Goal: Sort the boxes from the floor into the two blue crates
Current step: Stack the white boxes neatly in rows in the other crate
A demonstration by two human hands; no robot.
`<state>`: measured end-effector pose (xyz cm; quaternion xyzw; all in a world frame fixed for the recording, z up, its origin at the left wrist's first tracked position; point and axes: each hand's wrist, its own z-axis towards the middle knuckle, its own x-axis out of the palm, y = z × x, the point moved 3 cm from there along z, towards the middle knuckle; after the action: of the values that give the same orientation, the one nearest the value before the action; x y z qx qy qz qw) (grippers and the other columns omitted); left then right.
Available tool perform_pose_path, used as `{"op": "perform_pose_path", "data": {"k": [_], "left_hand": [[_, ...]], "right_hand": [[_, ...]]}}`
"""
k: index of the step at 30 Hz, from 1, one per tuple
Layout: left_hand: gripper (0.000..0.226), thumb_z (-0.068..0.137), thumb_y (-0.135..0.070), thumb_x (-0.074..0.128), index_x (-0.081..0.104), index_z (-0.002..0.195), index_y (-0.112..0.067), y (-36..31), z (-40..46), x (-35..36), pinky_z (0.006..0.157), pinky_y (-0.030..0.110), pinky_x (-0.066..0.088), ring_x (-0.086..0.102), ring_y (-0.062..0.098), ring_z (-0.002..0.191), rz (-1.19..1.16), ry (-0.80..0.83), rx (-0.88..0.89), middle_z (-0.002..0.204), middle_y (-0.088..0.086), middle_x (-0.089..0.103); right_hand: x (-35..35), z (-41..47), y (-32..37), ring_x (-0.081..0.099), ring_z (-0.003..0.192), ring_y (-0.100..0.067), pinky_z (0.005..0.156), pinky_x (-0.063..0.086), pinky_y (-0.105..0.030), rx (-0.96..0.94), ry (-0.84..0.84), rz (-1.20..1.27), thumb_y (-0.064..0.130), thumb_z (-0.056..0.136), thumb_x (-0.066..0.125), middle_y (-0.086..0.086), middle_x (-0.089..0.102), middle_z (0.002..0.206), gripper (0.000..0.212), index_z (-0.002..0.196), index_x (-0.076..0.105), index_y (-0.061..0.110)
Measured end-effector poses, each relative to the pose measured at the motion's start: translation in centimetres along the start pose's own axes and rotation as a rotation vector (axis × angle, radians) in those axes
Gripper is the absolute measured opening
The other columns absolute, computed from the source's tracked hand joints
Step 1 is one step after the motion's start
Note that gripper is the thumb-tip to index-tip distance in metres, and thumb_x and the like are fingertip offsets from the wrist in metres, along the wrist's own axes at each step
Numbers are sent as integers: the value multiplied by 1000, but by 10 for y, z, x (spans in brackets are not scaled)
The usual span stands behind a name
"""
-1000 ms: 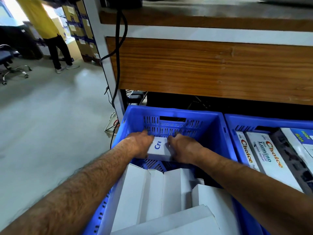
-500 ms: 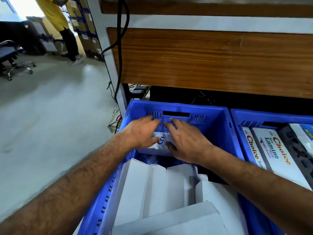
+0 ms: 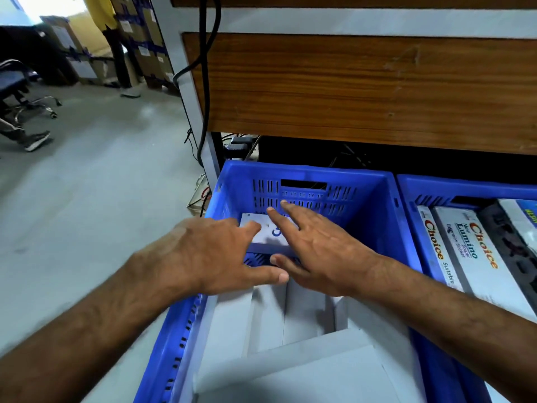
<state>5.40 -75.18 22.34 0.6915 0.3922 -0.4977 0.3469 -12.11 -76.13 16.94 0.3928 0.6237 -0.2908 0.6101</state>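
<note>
Both hands (image 3: 261,257) have released the white box (image 3: 263,232), fingers spread.

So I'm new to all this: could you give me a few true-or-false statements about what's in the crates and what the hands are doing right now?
1. The left hand and the right hand both have straight fingers over the left blue crate. True.
2. The small white box with blue lettering lies at the crate's far end. True.
3. The right blue crate holds nothing. False: it holds printed Choice boxes.
4. The left crate's near end holds plain white boxes. True.
5. A red crate stands between them. False: both crates are blue, side by side.
</note>
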Motion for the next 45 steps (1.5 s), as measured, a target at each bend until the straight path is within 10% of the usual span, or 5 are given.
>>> {"op": "perform_pose_path", "data": {"k": [5, 24, 30, 36, 45], "left_hand": [[116, 66, -93, 1, 0, 163, -29, -11, 9, 4, 73, 33, 52, 66, 18, 100, 47, -188, -41, 126, -4, 53], [71, 89, -86, 30, 35, 147, -46, -39, -97, 2, 95, 37, 44, 54, 9, 109, -350, -325, 157, 114, -20, 57], [96, 65, -106, 32, 22, 147, -56, -52, -145, 5, 103, 35, 44, 50, 3, 116, -362, -203, 182, 124, -25, 51], [116, 57, -105, 41, 12, 155, -50, -59, -162, 20, 105, 35, 43, 47, 5, 123, -261, -113, 164, 133, -25, 44], [89, 78, -87, 51, 18, 152, -50, -65, -167, 14, 105, 37, 43, 44, 3, 122, -325, -143, 167, 130, -24, 42]], "right_hand": [[-6, -4, 9, 8, 158, -28, 128, 13, -40, -15, 26, -32, 57, 101, 33, -20, 3, 170, 83, 164, -2, 14], [-58, -118, 58, 17, 152, -13, 119, 11, -18, -2, -48, 128, 58, 102, 32, -6, 24, 166, 65, 160, 22, 30], [-58, -167, 75, 23, 149, -7, 121, 28, -31, -47, -10, 134, 76, 97, 27, 7, 22, 165, 71, 158, 13, 42], [-46, -193, 81, 14, 151, -8, 119, 8, -19, -117, 31, 89, 80, 92, 34, 2, 16, 168, 91, 162, -4, 35], [-45, -195, 72, 36, 136, -15, 113, 37, -28, -163, -65, 83, 60, 94, 58, 3, 31, 153, 93, 162, 3, 27]]}}
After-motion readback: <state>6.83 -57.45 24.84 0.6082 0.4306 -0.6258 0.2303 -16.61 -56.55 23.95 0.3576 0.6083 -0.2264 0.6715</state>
